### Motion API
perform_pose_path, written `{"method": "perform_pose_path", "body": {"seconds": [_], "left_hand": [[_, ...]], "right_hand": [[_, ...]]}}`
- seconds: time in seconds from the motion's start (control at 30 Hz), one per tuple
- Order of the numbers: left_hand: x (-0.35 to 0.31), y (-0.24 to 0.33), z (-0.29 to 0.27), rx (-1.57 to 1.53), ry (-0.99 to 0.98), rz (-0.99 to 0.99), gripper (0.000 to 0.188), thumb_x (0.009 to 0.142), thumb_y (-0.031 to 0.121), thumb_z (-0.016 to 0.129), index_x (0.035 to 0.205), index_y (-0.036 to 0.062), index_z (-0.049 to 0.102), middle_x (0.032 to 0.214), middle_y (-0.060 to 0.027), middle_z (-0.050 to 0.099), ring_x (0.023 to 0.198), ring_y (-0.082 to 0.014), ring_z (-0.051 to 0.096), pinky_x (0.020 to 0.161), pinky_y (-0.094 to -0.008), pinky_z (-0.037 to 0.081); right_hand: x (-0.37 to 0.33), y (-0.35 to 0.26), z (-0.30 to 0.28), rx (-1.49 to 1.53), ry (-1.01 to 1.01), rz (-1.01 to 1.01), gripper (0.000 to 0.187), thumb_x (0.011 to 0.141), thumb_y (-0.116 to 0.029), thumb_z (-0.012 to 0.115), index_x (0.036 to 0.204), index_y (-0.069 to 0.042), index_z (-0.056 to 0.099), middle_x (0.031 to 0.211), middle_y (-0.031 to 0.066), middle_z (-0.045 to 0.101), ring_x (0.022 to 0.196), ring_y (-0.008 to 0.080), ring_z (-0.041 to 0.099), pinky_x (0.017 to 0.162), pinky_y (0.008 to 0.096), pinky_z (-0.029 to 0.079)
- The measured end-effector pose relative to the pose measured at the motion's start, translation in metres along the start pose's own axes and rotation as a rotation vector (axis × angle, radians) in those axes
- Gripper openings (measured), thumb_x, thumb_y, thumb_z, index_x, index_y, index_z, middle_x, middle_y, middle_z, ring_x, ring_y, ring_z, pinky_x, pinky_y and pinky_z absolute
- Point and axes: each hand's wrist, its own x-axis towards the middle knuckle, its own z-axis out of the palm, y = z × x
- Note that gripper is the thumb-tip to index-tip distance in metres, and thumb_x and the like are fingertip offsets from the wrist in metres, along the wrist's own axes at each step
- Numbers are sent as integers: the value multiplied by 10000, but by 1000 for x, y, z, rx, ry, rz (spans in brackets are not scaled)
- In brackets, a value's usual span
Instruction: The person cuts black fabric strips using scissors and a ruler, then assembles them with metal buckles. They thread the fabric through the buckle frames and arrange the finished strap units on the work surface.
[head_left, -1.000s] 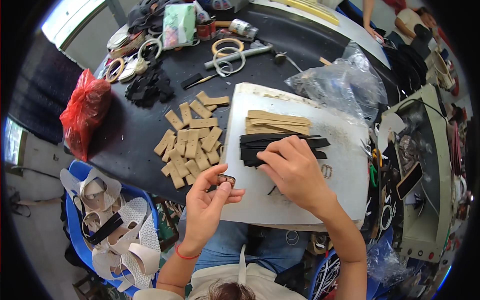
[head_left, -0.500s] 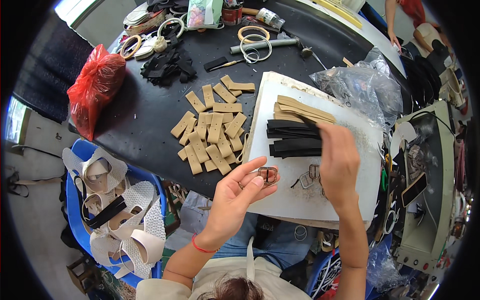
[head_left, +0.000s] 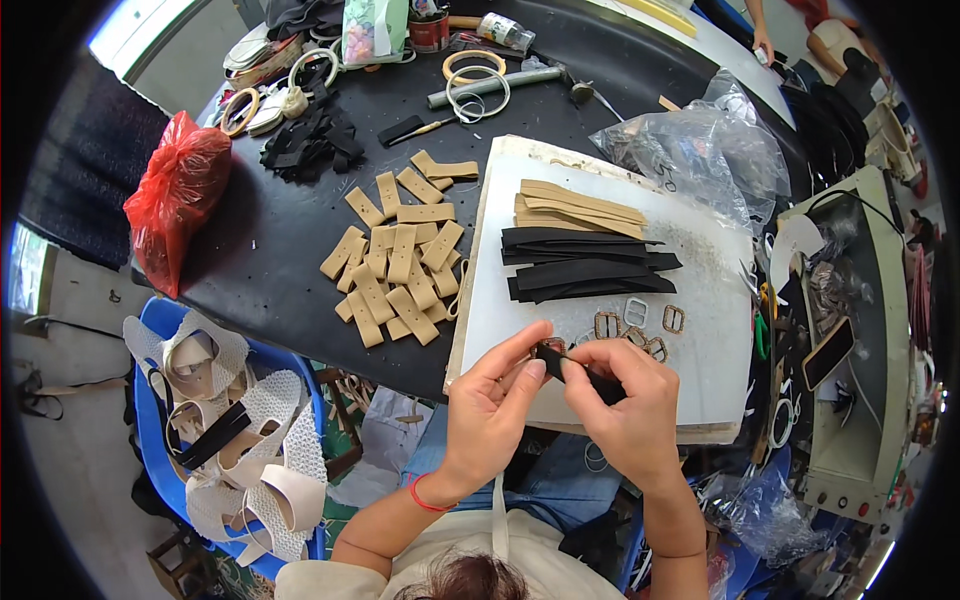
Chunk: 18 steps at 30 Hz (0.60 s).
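My left hand [head_left: 488, 405] pinches a small brown-speckled buckle [head_left: 552, 343], mostly covered by the fingers. My right hand [head_left: 630, 405] grips a black strip [head_left: 604, 386], its end against the buckle; whether it passes through the frame is hard to see. Both hands are close together over the near edge of a white board [head_left: 705, 340]. Just beyond them lie several loose buckles [head_left: 674, 319], one of them pale. Farther up the board are a stack of black strips [head_left: 590, 278] and a stack of tan strips [head_left: 580, 206].
Left of the board is a pile of folded tan strap pieces [head_left: 404, 255]. A blue basket [head_left: 148, 400] holds white woven straps. A red plastic bag [head_left: 180, 195] sits at the table's left edge, a clear bag [head_left: 700, 150] behind the board. Another person's hand [head_left: 763, 47] shows far right.
My right hand has come from the black stack to my left hand, bringing a black strip to the buckle. The whole view has shifted slightly.
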Motion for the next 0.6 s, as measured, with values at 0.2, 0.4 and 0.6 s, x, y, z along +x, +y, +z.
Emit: {"method": "perform_pose_path", "body": {"seconds": [0.2,0.4,0.6], "left_hand": [[0,-5,6,-26,30,47,423,935,-31,498,1351,-58,422,1259,-195,573,1133,-178,568,948,-272,465],[0,-1,8,160,-27,102,407,934,-37,502,1334,-71,433,1287,-206,548,1175,-215,546,977,-317,463],[11,13,-6,8,-187,-95,370,922,-57,489,1291,-81,468,1227,-199,574,1120,-219,581,944,-329,511]], "right_hand": [[3,-4,-1,-85,-59,35,82,764,-79,682,812,-26,642,645,91,585,515,190,538,492,310,429],[8,-1,-4,-78,-103,100,98,774,-91,673,815,-11,635,595,88,568,485,166,525,476,311,411],[9,12,-17,137,-219,150,135,810,-109,672,830,14,619,675,99,641,564,149,600,509,284,441]]}}
